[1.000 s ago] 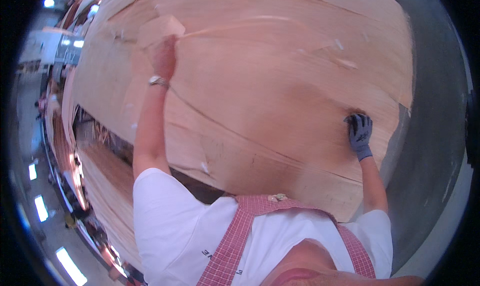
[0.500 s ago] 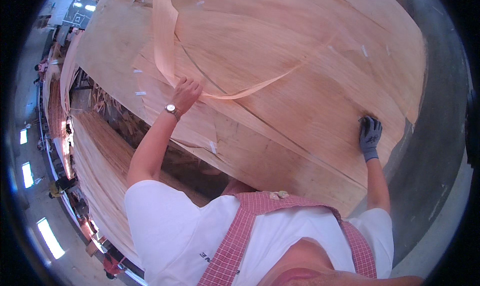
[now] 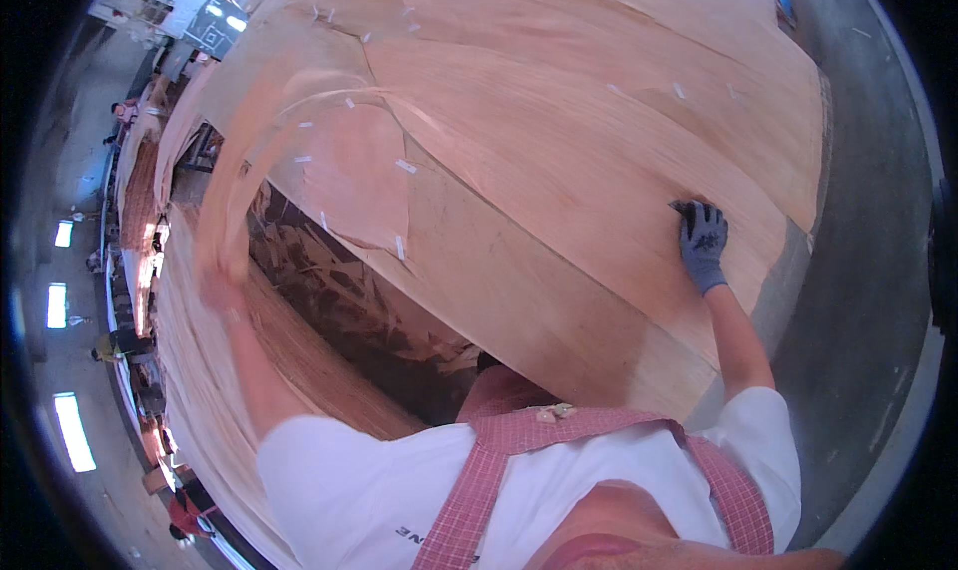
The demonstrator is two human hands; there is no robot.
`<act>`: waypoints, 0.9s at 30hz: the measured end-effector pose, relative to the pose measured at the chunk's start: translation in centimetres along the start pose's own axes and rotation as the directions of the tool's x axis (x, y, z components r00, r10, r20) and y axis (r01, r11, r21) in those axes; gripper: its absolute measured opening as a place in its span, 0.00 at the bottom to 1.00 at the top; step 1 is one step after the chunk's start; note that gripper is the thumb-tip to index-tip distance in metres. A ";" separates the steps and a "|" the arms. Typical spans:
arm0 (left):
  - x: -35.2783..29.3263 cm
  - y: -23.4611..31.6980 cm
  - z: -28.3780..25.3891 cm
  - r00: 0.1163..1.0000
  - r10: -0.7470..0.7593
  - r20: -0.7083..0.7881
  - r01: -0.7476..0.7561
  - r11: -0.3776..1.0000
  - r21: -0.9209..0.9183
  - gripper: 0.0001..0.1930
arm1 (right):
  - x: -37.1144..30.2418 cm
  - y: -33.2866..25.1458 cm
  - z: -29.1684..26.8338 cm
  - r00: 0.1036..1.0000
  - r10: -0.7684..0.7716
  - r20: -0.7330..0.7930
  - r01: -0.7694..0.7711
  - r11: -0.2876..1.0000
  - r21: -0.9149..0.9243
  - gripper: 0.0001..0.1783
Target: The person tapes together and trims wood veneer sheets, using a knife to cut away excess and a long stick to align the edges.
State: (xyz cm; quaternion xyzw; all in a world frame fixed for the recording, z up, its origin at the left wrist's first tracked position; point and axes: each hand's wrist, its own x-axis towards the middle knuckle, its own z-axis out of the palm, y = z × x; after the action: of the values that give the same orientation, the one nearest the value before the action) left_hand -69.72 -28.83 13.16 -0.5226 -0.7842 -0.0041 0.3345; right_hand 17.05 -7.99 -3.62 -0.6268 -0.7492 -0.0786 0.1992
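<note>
A long strip of thin wood veneer [image 3: 232,171], blurred by motion, arcs up from my left hand [image 3: 222,288] and over to the veneer sheets. That bare hand is smeared too, but it is closed on the strip's near end, left of the stack. My right hand [image 3: 705,239], in a grey glove with dark fingertips, presses on the large top veneer sheet [image 3: 569,171], fingers apart. Whether anything small lies under those fingertips is hidden. A long straight seam separates this sheet from a paler one [image 3: 539,295] nearer me. White tape pieces [image 3: 406,167] dot the surface.
Left of the stack, a dark gap holds veneer scraps [image 3: 329,281]. Beyond it lies another long veneer pile [image 3: 200,370]. Grey floor [image 3: 848,271] runs along the right. Several people are farther off at the left, one in red [image 3: 185,515].
My left hand has swung left and toward me, off the stack, pulling the strip along. My right hand sits slightly farther left in the picture, which has shifted too.
</note>
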 end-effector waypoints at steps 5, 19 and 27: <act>-35.2 7.9 -6.7 0.473 -0.394 0.789 0.467 0.871 0.155 0.19 | -0.2 -0.3 0.9 1.000 0.008 -0.019 -0.008 1.000 -0.018 0.12; -46.6 28.4 -9.9 0.098 -0.345 0.934 0.862 0.498 0.093 0.44 | -14.5 7.4 -17.1 0.989 0.131 -0.068 -0.091 0.903 0.420 0.14; -34.7 38.9 -22.3 0.687 -0.213 0.695 0.629 0.654 -0.422 0.26 | -29.0 22.0 -27.7 0.924 0.341 -0.171 -0.300 0.927 0.224 0.13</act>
State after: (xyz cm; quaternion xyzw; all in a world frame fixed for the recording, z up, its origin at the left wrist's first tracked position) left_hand -18.14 -47.50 -1.21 -0.3675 -0.9012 -0.1871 -0.1334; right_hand 47.89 -40.02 7.17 -0.7072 -0.6152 -0.0363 0.3464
